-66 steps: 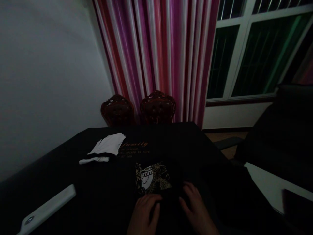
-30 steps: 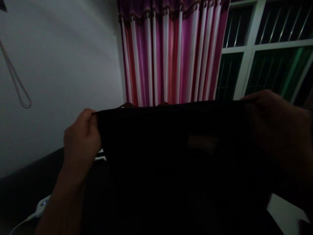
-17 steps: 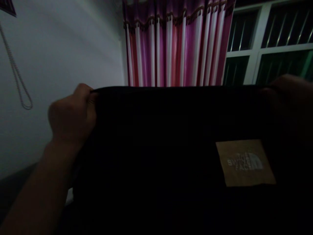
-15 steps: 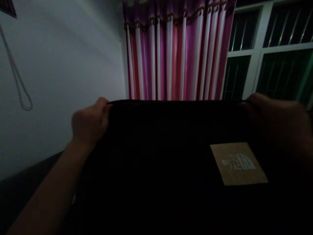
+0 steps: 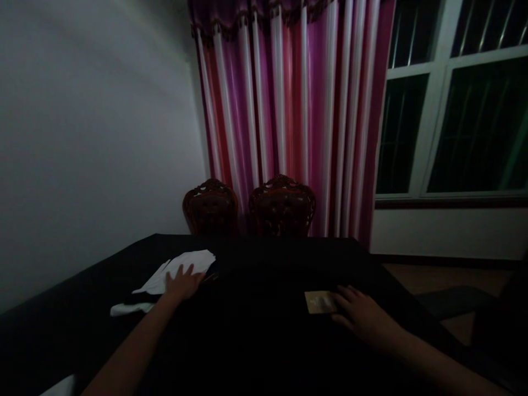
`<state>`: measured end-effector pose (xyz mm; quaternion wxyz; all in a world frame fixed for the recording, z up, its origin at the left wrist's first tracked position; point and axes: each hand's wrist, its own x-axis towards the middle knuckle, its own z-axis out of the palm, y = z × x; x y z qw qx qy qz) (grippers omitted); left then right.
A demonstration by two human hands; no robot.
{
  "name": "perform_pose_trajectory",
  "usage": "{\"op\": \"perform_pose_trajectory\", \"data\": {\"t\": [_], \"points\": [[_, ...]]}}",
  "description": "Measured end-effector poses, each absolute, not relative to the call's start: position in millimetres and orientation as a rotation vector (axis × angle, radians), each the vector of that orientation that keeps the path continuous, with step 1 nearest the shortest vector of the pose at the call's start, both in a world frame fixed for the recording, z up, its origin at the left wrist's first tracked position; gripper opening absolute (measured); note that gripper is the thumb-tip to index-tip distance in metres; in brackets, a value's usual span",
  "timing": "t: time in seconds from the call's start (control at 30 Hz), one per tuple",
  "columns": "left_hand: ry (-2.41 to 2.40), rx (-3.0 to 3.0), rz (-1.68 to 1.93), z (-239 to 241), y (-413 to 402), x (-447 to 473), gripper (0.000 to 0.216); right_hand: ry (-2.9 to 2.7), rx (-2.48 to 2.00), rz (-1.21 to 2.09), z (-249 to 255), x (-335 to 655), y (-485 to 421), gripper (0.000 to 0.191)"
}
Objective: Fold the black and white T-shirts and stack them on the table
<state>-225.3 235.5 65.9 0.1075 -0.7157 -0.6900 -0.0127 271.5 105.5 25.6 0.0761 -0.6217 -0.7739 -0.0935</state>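
Evidently unclenched, left grip [image 5: 184, 285] lies at white cloth [image 5: 177, 268] and right grip [image 5: 359, 312], likewise, at the tan patch [image 5: 317, 302] on black fabric [image 5: 268, 324].

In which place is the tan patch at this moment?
In the head view, the tan patch lies right of centre on black cloth, directly beside the right hand.

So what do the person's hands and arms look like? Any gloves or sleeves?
The left hand and right hand are bare, with no gloves. The left forearm and right forearm show no sleeves, watch or bracelet. It's too dim to be sure about rings or small marks.
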Motion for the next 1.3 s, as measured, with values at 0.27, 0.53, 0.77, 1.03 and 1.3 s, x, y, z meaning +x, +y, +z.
{"op": "perform_pose_trajectory", "data": {"t": [0.27, 0.53, 0.77, 1.03, 1.3], "points": [[-2.214, -2.012, 0.108, 12.4, 253.3, -300.7, 0.047, -2.262, -2.014, 0.144, -31.9, 270.7, 67.3, 0.062], [-1.893, -2.17, -0.081, 29.0, 247.3, -264.2, 0.05, -2.228, -1.987, 0.217, -30.9, 273.5, 72.8, 0.063], [-1.467, -2.544, -0.002, 9.4, 216.2, -220.5, 0.041, -2.246, -2.001, 0.158, -34.6, 273.9, 71.4, 0.063], [-1.827, -2.016, -0.081, 34.9, 233.0, -223.0, 0.049, -2.25, -2.018, 0.15, -34.3, 273.1, 72.4, 0.065], [-1.808, -2.331, 0.053, -9.2, 154.8, -175.8, 0.058, -2.259, -2.045, 0.22, -22.9, 269.3, 64.3, 0.066]]}}
